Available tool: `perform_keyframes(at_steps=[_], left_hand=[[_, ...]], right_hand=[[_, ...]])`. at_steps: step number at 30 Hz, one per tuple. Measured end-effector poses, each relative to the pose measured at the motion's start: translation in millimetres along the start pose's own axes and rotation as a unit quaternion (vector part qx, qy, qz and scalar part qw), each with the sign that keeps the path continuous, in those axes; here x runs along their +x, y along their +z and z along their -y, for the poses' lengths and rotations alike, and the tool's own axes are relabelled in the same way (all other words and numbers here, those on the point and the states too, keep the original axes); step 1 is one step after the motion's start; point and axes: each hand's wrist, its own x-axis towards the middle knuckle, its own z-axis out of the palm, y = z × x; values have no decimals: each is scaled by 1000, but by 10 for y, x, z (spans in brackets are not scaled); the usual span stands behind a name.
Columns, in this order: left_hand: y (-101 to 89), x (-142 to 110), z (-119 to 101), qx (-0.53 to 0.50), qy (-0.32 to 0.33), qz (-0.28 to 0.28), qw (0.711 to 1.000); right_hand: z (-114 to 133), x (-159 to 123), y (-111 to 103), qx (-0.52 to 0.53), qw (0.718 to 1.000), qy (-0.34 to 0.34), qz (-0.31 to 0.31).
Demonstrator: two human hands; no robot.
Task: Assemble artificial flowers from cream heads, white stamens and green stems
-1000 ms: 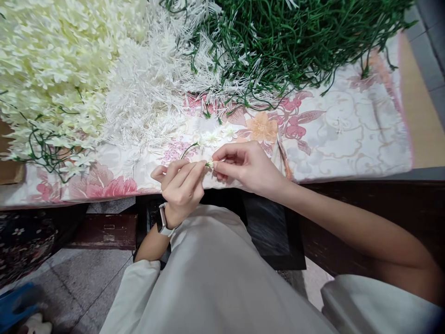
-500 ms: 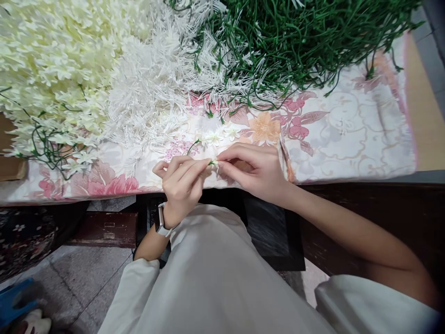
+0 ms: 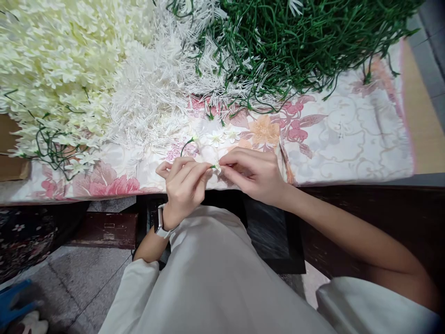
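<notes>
Both of my hands meet at the near edge of a table covered with a floral cloth [image 3: 347,134]. My left hand [image 3: 182,185] is closed in a pinch on a thin green stem [image 3: 186,144] that curves up and away behind its fingers. My right hand [image 3: 253,174] is closed too, pinching a small white flower piece [image 3: 216,167] at the stem's tip. The fingertips of the two hands touch there. A watch with a white strap [image 3: 160,222] sits on my left wrist. A few loose white blossoms [image 3: 222,136] lie on the cloth just beyond my hands.
At the back left lies a heap of cream artificial flowers [image 3: 59,60]. A pile of white spiky stamen pieces [image 3: 156,88] fills the middle, a tangle of green stems [image 3: 295,41] the back right. A cardboard edge [image 3: 10,162] shows at the far left. My pale clothing [image 3: 215,278] covers my lap below.
My hands have stayed together at the table edge, fingers shifting slightly on the stem tip. The view has drifted a little; the stem's free end now curves up further left.
</notes>
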Motion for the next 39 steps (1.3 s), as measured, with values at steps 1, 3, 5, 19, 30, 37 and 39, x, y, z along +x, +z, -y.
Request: perform_keyframes(at_steps=[1, 3, 5, 19, 30, 37, 39], left_hand=[[10, -6, -9, 16, 13, -10, 1000], [31, -24, -25, 47, 31, -31, 998], [51, -46, -34, 67, 41, -47, 996], [34, -82, -6, 75, 46, -58, 994], [97, -218, 57, 124, 116, 14, 985], [117, -218, 73, 105, 123, 18, 987], [113, -202, 71, 114, 132, 13, 985]], right_hand=[[0, 4, -4, 11, 1000, 16, 8], [-2, 14, -10, 43, 997, 59, 22], [-3, 23, -14, 88, 990, 108, 30], [39, 101, -239, 129, 986, 100, 42], [133, 145, -188, -200, 970, -83, 110], [186, 193, -129, -293, 944, -87, 125], [201, 202, -120, -307, 939, -90, 128]])
